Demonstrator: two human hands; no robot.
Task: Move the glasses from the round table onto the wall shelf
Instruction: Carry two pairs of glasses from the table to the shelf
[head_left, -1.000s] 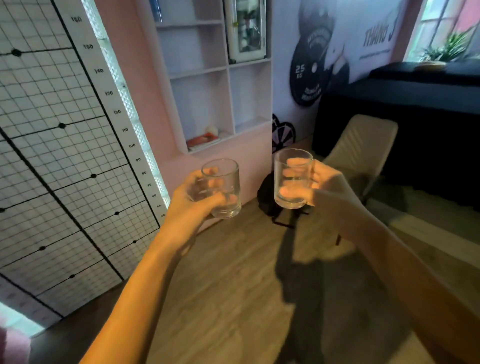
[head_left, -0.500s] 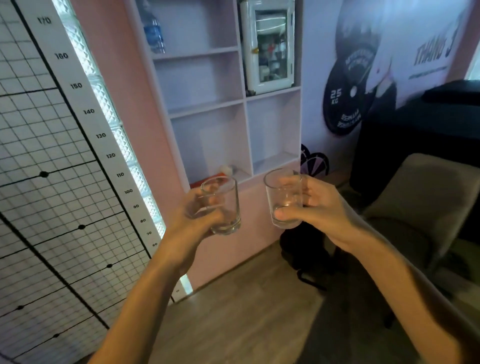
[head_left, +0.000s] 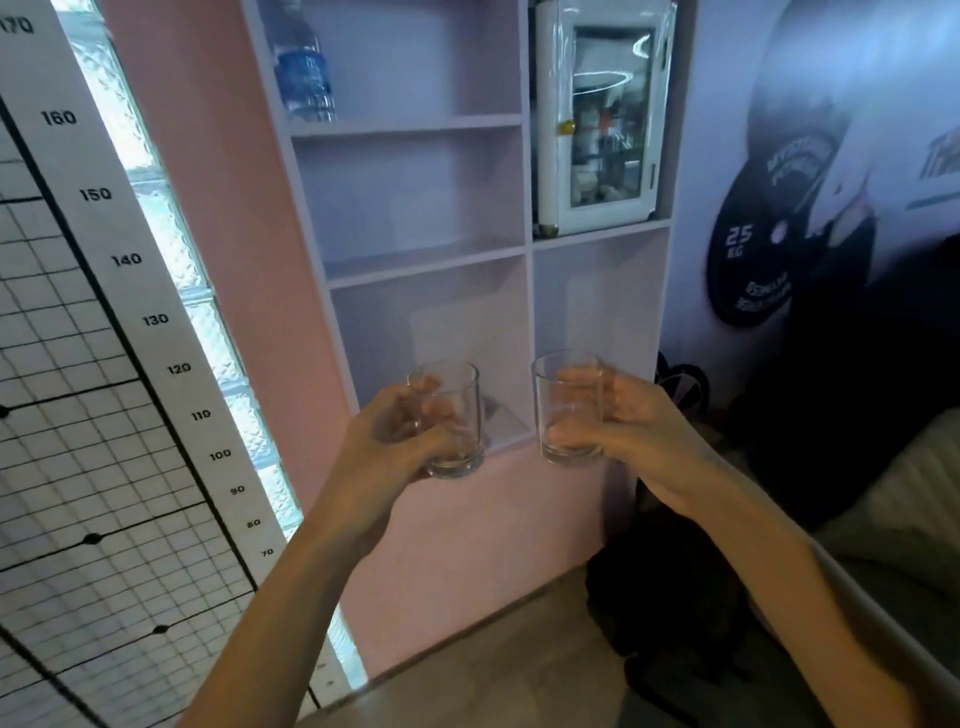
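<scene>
I hold two clear, empty tumblers upright in front of the white wall shelf (head_left: 426, 267). My left hand (head_left: 384, 441) grips the left glass (head_left: 457, 415) from its left side. My right hand (head_left: 634, 431) grips the right glass (head_left: 563, 405) from its right side, thumb across the base. Both glasses hover in the air level with the shelf's lowest compartments, a hand's width apart from each other. The round table is out of view.
A water bottle (head_left: 304, 78) stands on the top left shelf board. A small glass-door cabinet (head_left: 597, 124) fills the upper right compartment. A height chart (head_left: 130, 270) covers the wall at left. A dark bag (head_left: 670, 597) and a beige chair (head_left: 893, 519) are at lower right.
I have come closer to the shelf and the view has tilted up. Both hands have kept hold of their glasses and carried them toward the lower compartments.
</scene>
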